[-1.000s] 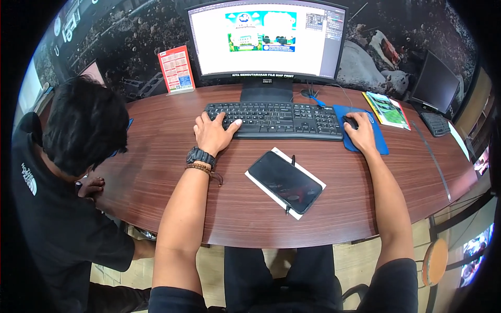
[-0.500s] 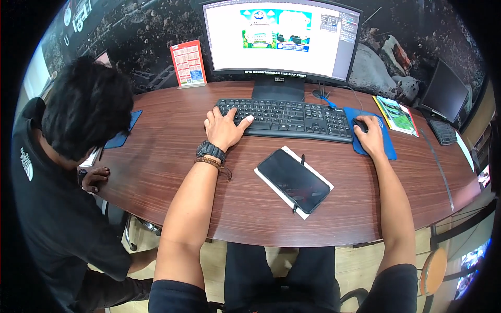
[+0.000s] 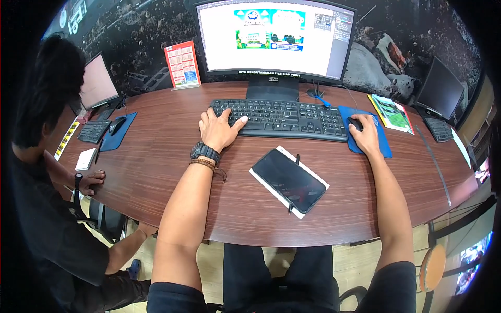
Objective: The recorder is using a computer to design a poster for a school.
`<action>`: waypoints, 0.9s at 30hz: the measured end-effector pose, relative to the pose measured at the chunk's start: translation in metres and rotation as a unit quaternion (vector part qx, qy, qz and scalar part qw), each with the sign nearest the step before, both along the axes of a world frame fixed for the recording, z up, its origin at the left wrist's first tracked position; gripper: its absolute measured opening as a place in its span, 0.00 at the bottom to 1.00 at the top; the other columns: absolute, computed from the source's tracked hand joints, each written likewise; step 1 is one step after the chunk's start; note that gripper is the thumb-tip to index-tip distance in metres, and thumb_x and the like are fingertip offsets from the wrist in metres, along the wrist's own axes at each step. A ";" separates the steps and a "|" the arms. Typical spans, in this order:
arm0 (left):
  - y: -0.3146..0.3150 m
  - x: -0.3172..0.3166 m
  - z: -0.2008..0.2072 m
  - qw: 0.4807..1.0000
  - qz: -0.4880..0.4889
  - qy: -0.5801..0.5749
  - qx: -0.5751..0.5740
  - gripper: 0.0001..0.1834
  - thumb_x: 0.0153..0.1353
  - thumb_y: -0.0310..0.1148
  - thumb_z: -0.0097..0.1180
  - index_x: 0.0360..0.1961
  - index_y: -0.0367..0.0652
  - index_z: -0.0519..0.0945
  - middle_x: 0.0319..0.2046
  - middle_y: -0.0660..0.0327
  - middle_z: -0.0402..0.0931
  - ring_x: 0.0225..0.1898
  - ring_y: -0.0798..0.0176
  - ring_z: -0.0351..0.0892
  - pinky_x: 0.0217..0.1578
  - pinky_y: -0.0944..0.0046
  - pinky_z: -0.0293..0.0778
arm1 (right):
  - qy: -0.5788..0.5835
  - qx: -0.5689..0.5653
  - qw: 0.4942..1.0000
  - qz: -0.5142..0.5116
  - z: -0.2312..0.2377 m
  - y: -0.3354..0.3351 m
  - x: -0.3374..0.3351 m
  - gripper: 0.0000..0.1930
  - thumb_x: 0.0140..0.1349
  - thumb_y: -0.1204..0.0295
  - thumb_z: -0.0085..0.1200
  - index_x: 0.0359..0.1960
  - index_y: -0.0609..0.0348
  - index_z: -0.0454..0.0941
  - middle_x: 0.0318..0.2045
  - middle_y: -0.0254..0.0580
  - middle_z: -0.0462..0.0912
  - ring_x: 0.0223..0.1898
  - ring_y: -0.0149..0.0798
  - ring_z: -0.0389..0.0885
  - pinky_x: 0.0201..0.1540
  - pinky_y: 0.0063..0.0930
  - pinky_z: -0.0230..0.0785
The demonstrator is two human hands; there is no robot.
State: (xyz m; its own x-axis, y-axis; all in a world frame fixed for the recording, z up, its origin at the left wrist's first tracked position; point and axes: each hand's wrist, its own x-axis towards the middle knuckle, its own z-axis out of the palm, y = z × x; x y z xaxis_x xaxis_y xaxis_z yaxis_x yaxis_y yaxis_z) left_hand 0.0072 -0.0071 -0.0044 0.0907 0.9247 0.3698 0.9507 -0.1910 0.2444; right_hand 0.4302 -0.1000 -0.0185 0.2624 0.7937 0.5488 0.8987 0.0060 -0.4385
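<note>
My left hand (image 3: 218, 130) rests with fingers spread on the left end of a black keyboard (image 3: 282, 119), its thumb stretched out to the right. A black watch and a beaded bracelet circle that wrist. My right hand (image 3: 367, 136) is curled over a black computer mouse (image 3: 355, 124), which sits on a blue mouse pad (image 3: 383, 148). Between my forearms lies a dark smartphone (image 3: 290, 180) on a white notepad (image 3: 298, 213), with a black pen (image 3: 290, 209) partly hidden beneath the phone. Behind the keyboard, a curved monitor (image 3: 219, 39) shows a colourful design with blue and green panels.
At the left, a person in black (image 3: 47, 219) stands close with one hand on the desk edge. Near them are a second keyboard (image 3: 94, 131), a mouse (image 3: 117, 125) and a white notepad (image 3: 85, 159). A red desk calendar (image 3: 182, 64) and a colourful booklet (image 3: 390, 113) flank the monitor.
The person at the left has leaned back to the left, uncovering the second monitor, keyboard and mouse. My view has shifted slightly; both my hands keep their places on keyboard and mouse.
</note>
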 end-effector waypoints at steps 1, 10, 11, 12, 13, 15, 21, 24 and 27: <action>0.000 0.000 0.000 1.000 0.000 0.000 0.001 0.41 0.61 0.70 0.48 0.62 0.49 0.77 0.63 0.39 0.63 0.64 0.43 0.58 0.63 0.48 0.56 | -0.003 -0.003 1.000 -0.001 -0.001 0.000 0.001 0.18 0.57 0.65 0.59 0.49 0.54 0.81 0.51 0.46 0.77 0.55 0.50 0.76 0.58 0.39 0.69; -0.001 0.000 0.002 1.000 -0.004 -0.001 -0.008 0.41 0.61 0.70 0.48 0.63 0.51 0.76 0.63 0.39 0.63 0.65 0.41 0.58 0.64 0.46 0.55 | 0.003 -0.001 1.000 -0.002 0.000 0.000 -0.001 0.18 0.57 0.65 0.59 0.49 0.54 0.81 0.52 0.46 0.77 0.55 0.51 0.77 0.58 0.40 0.69; -0.002 0.000 0.004 1.000 -0.007 -0.003 -0.018 0.40 0.61 0.69 0.48 0.63 0.51 0.76 0.64 0.37 0.63 0.66 0.39 0.57 0.64 0.45 0.55 | 0.003 -0.001 1.000 -0.004 0.000 0.000 -0.001 0.18 0.57 0.65 0.59 0.49 0.54 0.81 0.52 0.46 0.77 0.55 0.51 0.77 0.58 0.40 0.69; -0.001 0.000 0.003 1.000 -0.009 -0.004 -0.018 0.40 0.61 0.69 0.48 0.63 0.51 0.76 0.64 0.37 0.63 0.66 0.39 0.57 0.64 0.45 0.55 | 0.001 -0.001 1.000 -0.004 0.001 -0.001 -0.001 0.18 0.57 0.65 0.59 0.49 0.54 0.81 0.51 0.46 0.77 0.55 0.51 0.77 0.58 0.40 0.69; -0.001 0.000 0.003 1.000 -0.006 -0.002 -0.012 0.40 0.61 0.69 0.48 0.63 0.51 0.76 0.64 0.37 0.63 0.66 0.39 0.57 0.64 0.45 0.55 | 0.000 -0.001 1.000 -0.004 0.001 0.000 -0.002 0.18 0.57 0.66 0.59 0.49 0.54 0.81 0.51 0.46 0.77 0.55 0.51 0.77 0.58 0.39 0.70; -0.001 0.001 0.002 1.000 -0.010 -0.002 -0.008 0.40 0.61 0.69 0.48 0.63 0.51 0.76 0.64 0.37 0.63 0.66 0.39 0.57 0.64 0.44 0.55 | 0.002 0.001 1.000 -0.005 0.001 0.000 -0.002 0.18 0.57 0.66 0.59 0.49 0.55 0.81 0.51 0.46 0.77 0.55 0.51 0.77 0.58 0.40 0.70; -0.001 0.001 0.002 1.000 -0.002 0.001 -0.009 0.42 0.60 0.70 0.49 0.63 0.49 0.76 0.63 0.39 0.63 0.65 0.42 0.57 0.64 0.46 0.55 | 0.011 0.005 1.000 -0.003 0.001 -0.001 -0.003 0.18 0.57 0.66 0.60 0.49 0.54 0.81 0.51 0.46 0.77 0.54 0.50 0.77 0.58 0.40 0.70; -0.003 -0.001 0.004 1.000 -0.004 -0.001 -0.020 0.41 0.61 0.69 0.49 0.63 0.48 0.76 0.64 0.38 0.61 0.66 0.41 0.57 0.65 0.46 0.55 | 0.012 0.008 1.000 0.001 0.001 0.000 -0.004 0.18 0.57 0.66 0.60 0.49 0.55 0.81 0.51 0.46 0.77 0.54 0.50 0.77 0.58 0.40 0.70; -0.002 -0.003 0.003 0.999 -0.009 -0.020 -0.027 0.41 0.61 0.67 0.50 0.64 0.47 0.74 0.65 0.38 0.60 0.67 0.40 0.56 0.65 0.45 0.54 | 0.017 0.009 1.000 0.007 0.001 0.000 -0.005 0.17 0.56 0.66 0.59 0.48 0.55 0.81 0.51 0.46 0.77 0.54 0.51 0.77 0.57 0.40 0.70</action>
State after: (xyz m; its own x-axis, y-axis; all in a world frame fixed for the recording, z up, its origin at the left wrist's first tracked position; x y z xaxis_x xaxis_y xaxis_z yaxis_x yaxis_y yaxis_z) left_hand 0.0038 -0.0086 -0.0013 0.0930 0.9420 0.3223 0.9368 -0.1925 0.2922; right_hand 0.4254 -0.0996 -0.0180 0.2704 0.7878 0.5534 0.8826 0.0268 -0.4693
